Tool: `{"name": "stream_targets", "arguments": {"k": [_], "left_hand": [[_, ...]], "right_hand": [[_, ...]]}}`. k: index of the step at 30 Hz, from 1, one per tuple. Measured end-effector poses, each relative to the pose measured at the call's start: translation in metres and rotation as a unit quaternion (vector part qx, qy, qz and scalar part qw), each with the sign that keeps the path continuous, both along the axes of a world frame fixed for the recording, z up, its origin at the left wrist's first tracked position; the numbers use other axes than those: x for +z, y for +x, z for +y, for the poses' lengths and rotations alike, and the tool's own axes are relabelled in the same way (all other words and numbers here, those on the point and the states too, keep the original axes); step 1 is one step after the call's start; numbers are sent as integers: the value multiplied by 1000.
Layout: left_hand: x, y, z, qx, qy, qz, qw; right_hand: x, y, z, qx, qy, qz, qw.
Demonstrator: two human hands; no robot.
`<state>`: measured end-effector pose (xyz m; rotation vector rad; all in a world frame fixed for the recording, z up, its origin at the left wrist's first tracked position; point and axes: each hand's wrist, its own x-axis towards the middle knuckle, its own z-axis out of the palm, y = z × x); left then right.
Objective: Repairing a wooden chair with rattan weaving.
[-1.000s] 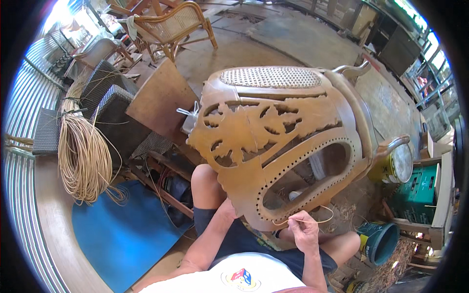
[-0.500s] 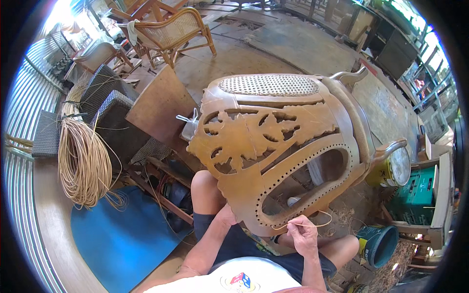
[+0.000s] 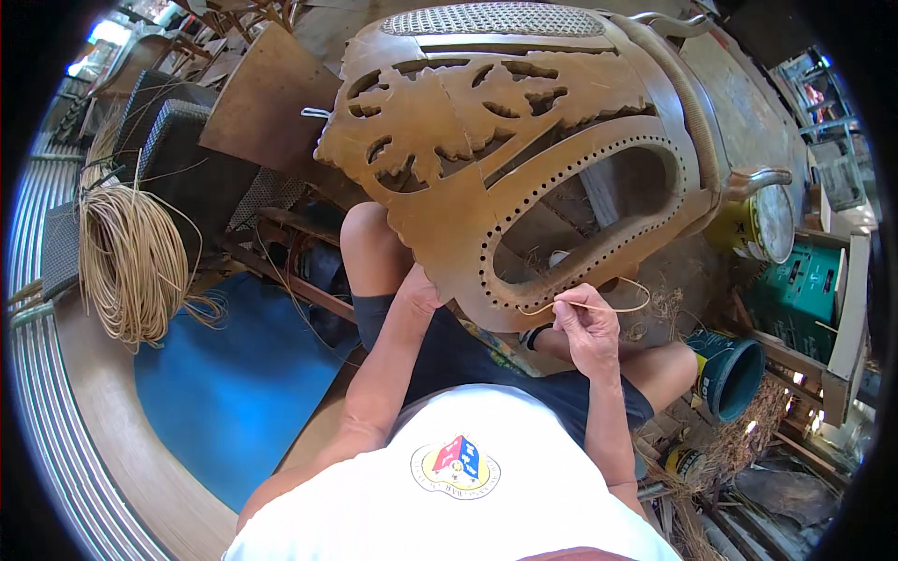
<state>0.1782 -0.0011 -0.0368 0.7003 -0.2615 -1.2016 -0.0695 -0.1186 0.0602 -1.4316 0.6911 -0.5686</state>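
Observation:
A carved brown wooden chair [image 3: 449,201] lies tipped in front of me, its oval back opening ringed with small holes. My right hand [image 3: 591,341] is closed, pinching a thin cane strand [image 3: 629,307] between thumb and fingertips beside the lower rim of that opening. One end of the strand reaches the holes near the frame's lower edge; the rest loops out to the right. At the chair's lower left edge is my left hand [image 3: 423,288], its fingers hidden behind the wood. Woven cane [image 3: 496,19] fills another oval panel at the far side.
On the left hangs a coil of cane [image 3: 136,262] above a blue sheet [image 3: 238,374]. A brown board [image 3: 271,98] leans behind it. To the right stand a yellow bucket [image 3: 739,229], a green crate [image 3: 795,299] and a dark teal bucket [image 3: 734,379].
My view has tilted down, so the chair and both hands appear higher in the picture. The right hand still pinches the strand, and the left stays at the chair's edge.

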Motion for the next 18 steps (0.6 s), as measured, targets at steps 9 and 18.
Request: {"name": "stream_targets", "arguments": {"k": [9,18], "left_hand": [[-11,2,6,19,28,58,998],[-8,15,3,12,12,44,999]], "right_hand": [[-5,0,0,-3,-2,-24,1000],[-6,-1,-1,0,-11,-34,999]]}}
